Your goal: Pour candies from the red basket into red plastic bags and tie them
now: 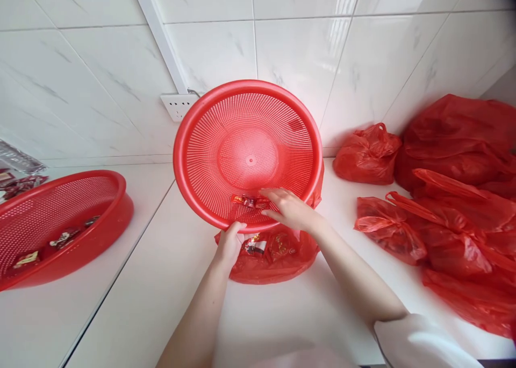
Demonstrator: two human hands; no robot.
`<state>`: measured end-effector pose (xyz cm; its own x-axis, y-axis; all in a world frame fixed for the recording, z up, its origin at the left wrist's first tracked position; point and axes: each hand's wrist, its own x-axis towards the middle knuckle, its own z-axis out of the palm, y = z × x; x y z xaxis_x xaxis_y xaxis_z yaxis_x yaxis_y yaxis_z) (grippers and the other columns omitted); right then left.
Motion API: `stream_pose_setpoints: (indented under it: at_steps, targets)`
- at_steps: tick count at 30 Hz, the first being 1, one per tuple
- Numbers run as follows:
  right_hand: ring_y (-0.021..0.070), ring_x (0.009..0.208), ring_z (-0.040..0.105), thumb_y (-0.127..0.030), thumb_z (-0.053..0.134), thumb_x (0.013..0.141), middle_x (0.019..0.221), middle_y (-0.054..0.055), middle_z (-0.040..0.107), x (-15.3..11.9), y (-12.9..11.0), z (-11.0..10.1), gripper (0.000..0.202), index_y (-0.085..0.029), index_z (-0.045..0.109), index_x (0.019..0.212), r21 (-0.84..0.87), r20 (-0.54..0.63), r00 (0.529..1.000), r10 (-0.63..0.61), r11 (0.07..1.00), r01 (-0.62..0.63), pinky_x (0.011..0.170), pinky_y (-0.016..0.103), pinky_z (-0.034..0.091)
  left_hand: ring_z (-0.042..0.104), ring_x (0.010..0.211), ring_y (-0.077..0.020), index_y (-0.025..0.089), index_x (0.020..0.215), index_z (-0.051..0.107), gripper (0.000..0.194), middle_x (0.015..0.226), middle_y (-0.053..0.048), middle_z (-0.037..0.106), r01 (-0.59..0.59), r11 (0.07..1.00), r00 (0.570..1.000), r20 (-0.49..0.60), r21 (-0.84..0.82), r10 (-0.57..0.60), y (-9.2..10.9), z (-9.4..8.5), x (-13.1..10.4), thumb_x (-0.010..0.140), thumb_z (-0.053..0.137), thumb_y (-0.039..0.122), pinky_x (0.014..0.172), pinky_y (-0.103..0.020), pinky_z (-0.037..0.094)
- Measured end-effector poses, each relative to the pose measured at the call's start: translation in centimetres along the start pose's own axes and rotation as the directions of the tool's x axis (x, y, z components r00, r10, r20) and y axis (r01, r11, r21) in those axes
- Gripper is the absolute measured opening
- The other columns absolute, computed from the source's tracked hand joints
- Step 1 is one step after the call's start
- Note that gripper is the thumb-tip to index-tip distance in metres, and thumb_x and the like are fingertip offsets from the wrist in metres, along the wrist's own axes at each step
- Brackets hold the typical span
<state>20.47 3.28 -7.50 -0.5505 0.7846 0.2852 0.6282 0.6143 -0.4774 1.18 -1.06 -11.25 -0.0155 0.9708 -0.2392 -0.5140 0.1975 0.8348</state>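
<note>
A red perforated plastic basket (252, 96) is tilted on its side, its mouth toward me. My left hand (230, 244) grips its lower rim, thumb on top and fingers underneath. Inside, a few small red wrapped candies (249, 202) lie on the lower wall. Over them reaches my right hand (290, 209), fingers stretched out and thumb apart, its fingertips at the rightmost wrapper. Directly under the rim sits an open red plastic bag (274, 271) with wrapped candies (256, 245) in it; the basket hides its back part.
On the left stands a second red basket (124, 201) with several wrapped pieces inside. Tied red plastic bags (368, 153) and a heap of more bags (463, 239) cover the right side. Behind is a tiled wall with a socket (176, 107). A seam crosses the white table (133, 303).
</note>
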Motion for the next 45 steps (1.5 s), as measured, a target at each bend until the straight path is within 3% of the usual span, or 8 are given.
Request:
stream_pose_setpoints:
  at_steps: [5,9,13,19,22,28,36,45]
  targets:
    - [0.0228,0.108,0.063,-0.024,0.056,0.094,0.115,0.012,0.068,0.2,0.3,0.6,0.034,-0.019,0.059,0.127,0.026,0.114,0.993,-0.033,0.999,0.030,0.097,0.039,0.044,0.068,0.099,-0.0294,0.014,0.086,0.065,0.024,0.090,-0.006,0.073,0.012,0.999,1.000,-0.014,-0.032,-0.012,-0.4,0.7,-0.2,0.061,0.066,0.016,0.090,-0.049,0.055]
    - [0.0182,0.092,0.066,-0.019,0.062,0.087,0.103,0.006,0.070,-0.4,0.1,-1.5,0.020,-0.020,0.068,0.106,0.221,0.175,0.978,-0.114,0.972,0.074,0.082,0.030,0.050,0.070,0.089,-0.0286,0.012,0.073,0.063,0.014,0.078,-0.008,0.072,0.039,0.999,0.998,-0.042,-0.035,-0.041,-0.3,0.1,0.5,0.061,0.065,0.019,0.091,-0.050,0.054]
    - [0.0169,0.086,0.067,-0.023,0.065,0.085,0.096,0.002,0.072,-1.0,-0.4,-3.2,0.019,-0.021,0.068,0.104,0.338,0.280,0.955,-0.098,0.941,-0.002,0.078,0.028,0.050,0.070,0.090,-0.0283,0.011,0.078,0.066,0.018,0.086,-0.010,0.073,0.014,1.000,0.999,-0.031,-0.006,-0.014,0.0,-0.2,0.7,0.063,0.063,0.020,0.091,-0.050,0.054]
    - [0.0226,0.126,0.052,-0.032,0.054,0.095,0.135,0.011,0.056,-0.4,-0.1,-0.9,0.036,-0.021,0.057,0.129,0.201,0.024,0.999,-0.031,0.979,0.026,0.106,0.039,0.040,0.069,0.095,-0.0279,0.013,0.086,0.067,0.022,0.089,-0.006,0.073,-0.015,1.000,1.000,0.011,0.014,0.014,-0.4,-0.1,0.4,0.064,0.064,0.017,0.088,-0.046,0.056]
    - [0.0275,0.135,0.041,-0.039,0.055,0.094,0.144,0.016,0.044,0.0,0.3,0.9,0.050,-0.022,0.048,0.140,0.071,0.023,0.998,0.062,0.996,-0.063,0.109,0.047,0.036,0.070,0.095,-0.0292,0.015,0.088,0.068,0.024,0.087,-0.006,0.074,0.022,0.999,0.997,0.073,0.029,-0.024,-0.9,0.0,0.1,0.065,0.065,0.018,0.083,-0.044,0.057]
    - [0.0274,0.115,0.054,-0.043,0.054,0.095,0.121,0.013,0.059,0.3,0.2,1.6,0.044,-0.021,0.054,0.133,-0.066,0.066,0.995,0.070,0.996,-0.066,0.100,0.047,0.041,0.070,0.092,-0.0305,0.018,0.091,0.069,0.028,0.087,-0.006,0.074,0.076,0.995,0.985,0.148,0.058,-0.084,-1.0,0.2,-0.3,0.063,0.066,0.020,0.075,-0.040,0.058]
    - [0.0186,0.098,0.064,-0.030,0.053,0.096,0.108,0.008,0.068,0.2,0.2,0.3,0.025,-0.018,0.063,0.115,0.225,0.130,0.986,-0.101,0.972,0.070,0.087,0.030,0.047,0.067,0.102,-0.0321,0.013,0.093,0.071,0.033,0.097,-0.009,0.074,-0.008,0.998,0.999,0.052,0.055,0.005,0.1,0.3,0.0,0.062,0.065,0.021,0.086,-0.045,0.056]
    - [0.0141,0.074,0.062,-0.041,0.046,0.099,0.084,0.001,0.069,-0.1,-0.4,-0.9,0.028,-0.020,0.065,0.101,0.329,0.162,0.986,-0.047,0.944,-0.009,0.072,0.026,0.046,0.067,0.104,-0.0318,0.010,0.101,0.070,0.038,0.105,-0.012,0.073,-0.045,0.997,0.999,0.027,0.070,0.043,0.4,-0.2,0.1,0.065,0.065,0.020,0.094,-0.049,0.052]
